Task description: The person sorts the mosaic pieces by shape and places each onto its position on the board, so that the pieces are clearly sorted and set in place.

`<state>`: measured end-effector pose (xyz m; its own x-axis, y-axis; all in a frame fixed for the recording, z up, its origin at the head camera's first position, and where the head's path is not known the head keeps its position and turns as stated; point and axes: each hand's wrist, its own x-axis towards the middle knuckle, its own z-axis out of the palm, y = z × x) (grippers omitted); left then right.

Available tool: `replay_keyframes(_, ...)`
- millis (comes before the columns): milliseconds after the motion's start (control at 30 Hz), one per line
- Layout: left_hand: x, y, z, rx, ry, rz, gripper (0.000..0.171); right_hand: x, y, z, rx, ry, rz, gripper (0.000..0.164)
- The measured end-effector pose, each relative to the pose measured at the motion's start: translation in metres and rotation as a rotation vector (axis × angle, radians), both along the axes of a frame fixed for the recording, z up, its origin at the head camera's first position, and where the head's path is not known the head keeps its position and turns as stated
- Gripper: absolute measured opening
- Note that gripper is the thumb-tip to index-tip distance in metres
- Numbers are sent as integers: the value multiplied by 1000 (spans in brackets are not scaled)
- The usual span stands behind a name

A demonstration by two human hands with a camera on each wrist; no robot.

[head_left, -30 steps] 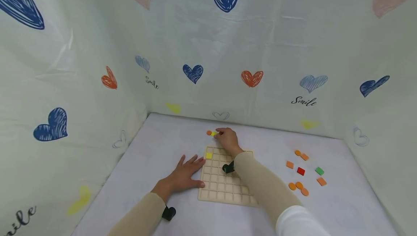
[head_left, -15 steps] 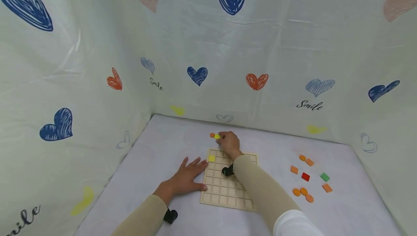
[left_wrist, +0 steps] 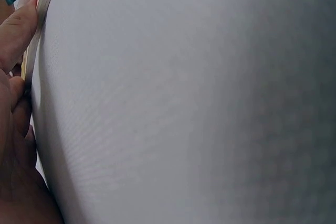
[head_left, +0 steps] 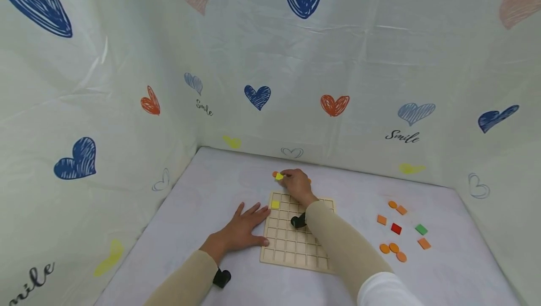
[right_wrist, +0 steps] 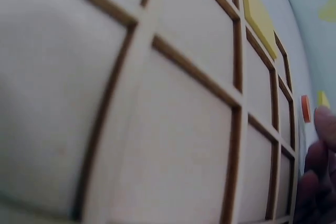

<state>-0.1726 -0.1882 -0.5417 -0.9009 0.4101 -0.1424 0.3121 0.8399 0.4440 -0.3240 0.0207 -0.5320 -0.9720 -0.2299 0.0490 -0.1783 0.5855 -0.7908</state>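
Observation:
My right hand (head_left: 297, 186) reaches past the far edge of the wooden grid board (head_left: 283, 245) and pinches a yellow square tile (head_left: 279, 177) between thumb and fingers. An orange disc (head_left: 274, 173) lies right at that tile's left side. In the right wrist view the yellow tile stands tilted at the thumb tip. Another yellow square tile (head_left: 275, 204) sits in the board's far left cell. My left hand (head_left: 241, 227) rests with spread fingers along the board's left edge, the thumb on its rim; the left wrist view shows the thumb (left_wrist: 18, 30) against the edge.
To the right of the board lie loose pieces: a red square (head_left: 396, 228), a green square (head_left: 421, 229), several orange squares and several orange discs (head_left: 394, 248). A bit of orange (head_left: 310, 180) shows behind the right hand. A heart-printed curtain (head_left: 351, 62) surrounds the white table.
The yellow tile, earlier level beside the orange disc, now appears tilted and overlaps the disc. The right hand has shifted slightly, uncovering a bit of orange at its right. The left hand stays put.

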Motion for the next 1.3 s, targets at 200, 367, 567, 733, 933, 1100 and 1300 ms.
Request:
replay_keyframes(200,1,1,2,0,0,0,95,1,6,4,-144,-27,71,30)
replay_keyframes(367,1,1,4,5,-6,-3,95,6,10,9,-201,12,109,30)
replay_keyframes(567,2,3,7,-14,-5,4,94,17,15,21,-217,75,136,29)
replay_keyframes(733,3,4,7,-13,-3,11,94,28,21,29,-221,75,144,29)
replay_keyframes(933,2,3,4,-1,1,5,95,40,29,32,-212,76,167,30)
replay_keyframes(1100,1,1,3,24,-4,-8,95,49,36,33,-227,79,173,28)
replay_keyframes(1300,1,1,5,43,-21,0,95,57,43,34,-222,67,168,29)
